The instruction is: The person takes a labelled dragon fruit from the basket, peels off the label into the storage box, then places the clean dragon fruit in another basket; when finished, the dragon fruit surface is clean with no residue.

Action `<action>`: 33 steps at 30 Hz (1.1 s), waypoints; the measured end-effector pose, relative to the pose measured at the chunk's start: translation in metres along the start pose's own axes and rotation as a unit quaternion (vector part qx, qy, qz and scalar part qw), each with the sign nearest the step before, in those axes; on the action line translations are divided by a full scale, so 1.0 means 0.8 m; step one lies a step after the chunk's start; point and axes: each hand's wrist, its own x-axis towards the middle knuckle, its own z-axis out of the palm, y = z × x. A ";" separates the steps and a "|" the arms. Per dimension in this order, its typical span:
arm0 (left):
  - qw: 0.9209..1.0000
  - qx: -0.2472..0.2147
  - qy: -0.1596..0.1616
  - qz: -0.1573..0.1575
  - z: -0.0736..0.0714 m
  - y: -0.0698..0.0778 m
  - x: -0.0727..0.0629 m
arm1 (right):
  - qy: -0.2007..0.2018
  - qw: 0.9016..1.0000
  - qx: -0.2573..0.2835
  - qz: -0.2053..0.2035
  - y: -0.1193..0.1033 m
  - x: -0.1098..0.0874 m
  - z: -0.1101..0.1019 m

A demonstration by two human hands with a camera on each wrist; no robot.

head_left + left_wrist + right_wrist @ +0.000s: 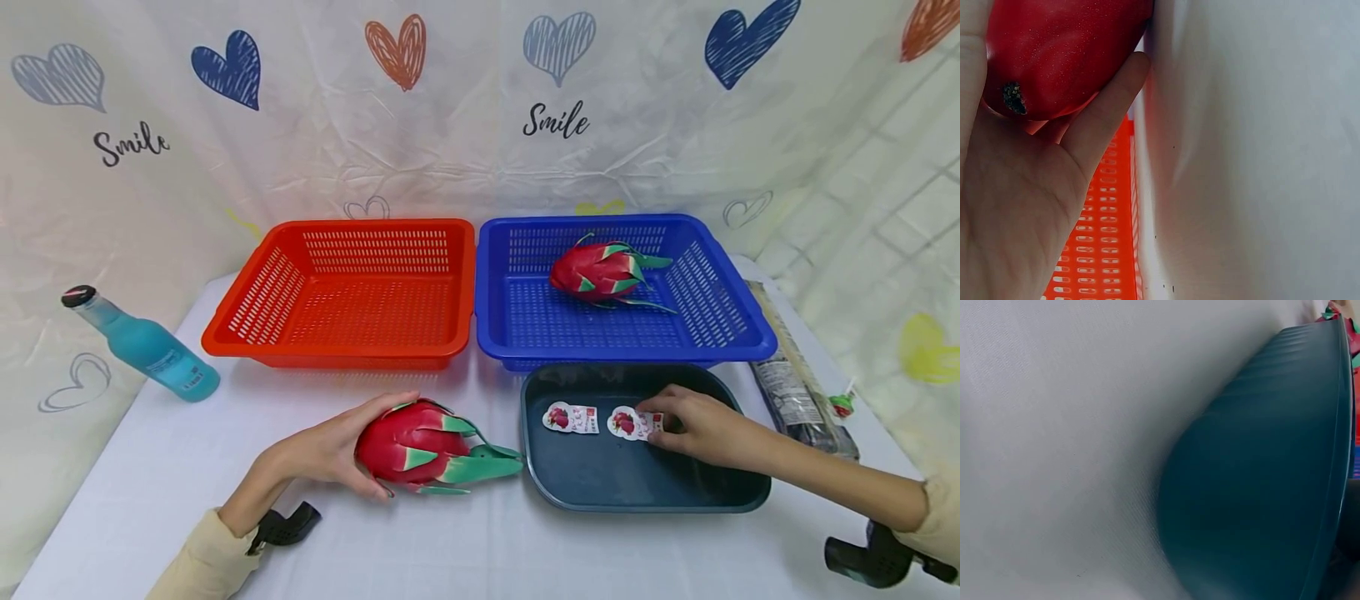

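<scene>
My left hand (pixel 347 446) is curled round a red dragon fruit (pixel 420 446) with green scales on the white table. In the left wrist view, the thumb and fingers surround the dragon fruit (pixel 1066 56), whose dark stem scar shows. Over a dark green tray (pixel 600 492), my right hand (pixel 693 427) pinches the right end of a white sticker (pixel 626 422) printed with dragon fruit. A second such sticker (pixel 570 417) lies to its left in the tray. The right wrist view mostly shows the outer wall of the tray (pixel 1254 469); the fingers are hidden there.
Behind stand a red basket (pixel 360 308) and a blue basket (pixel 600 333) holding another dragon fruit (pixel 596 273). At the left is a bottle of blue liquid (pixel 161 354). A dark plastic package (pixel 795 392) lies at the right, beside a small red-and-green item (pixel 842 405).
</scene>
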 end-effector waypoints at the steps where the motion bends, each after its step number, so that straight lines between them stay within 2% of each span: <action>1: 1.000 -0.001 -0.001 0.000 0.000 0.000 0.000 | 0.002 1.000 0.002 -0.002 0.000 -0.001 0.001; 10: 1.000 0.002 -0.001 0.007 0.001 -0.002 0.000 | 0.011 0.999 0.032 -0.028 0.004 -0.012 0.004; 13: 1.000 0.001 -0.001 0.005 0.001 -0.002 0.000 | 0.008 0.999 0.035 -0.016 0.001 -0.016 0.002; 19: 1.000 0.007 -0.003 -0.001 0.001 -0.003 0.000 | 0.034 0.999 -0.030 -0.017 -0.005 -0.025 0.004; 22: 1.000 0.009 -0.004 0.001 0.001 -0.002 0.000 | 0.079 0.995 -0.047 -0.038 -0.010 -0.029 0.000; 26: 1.000 0.010 -0.003 0.001 0.000 -0.001 -0.001 | 0.158 0.985 -0.035 -0.064 -0.020 -0.032 -0.010; 30: 1.000 0.008 -0.002 -0.004 -0.001 0.000 -0.001 | 0.253 0.963 -0.035 -0.080 -0.023 -0.037 -0.018; 33: 1.000 0.007 -0.003 -0.004 -0.001 0.001 -0.001 | 0.310 0.947 -0.026 -0.087 -0.021 -0.040 -0.020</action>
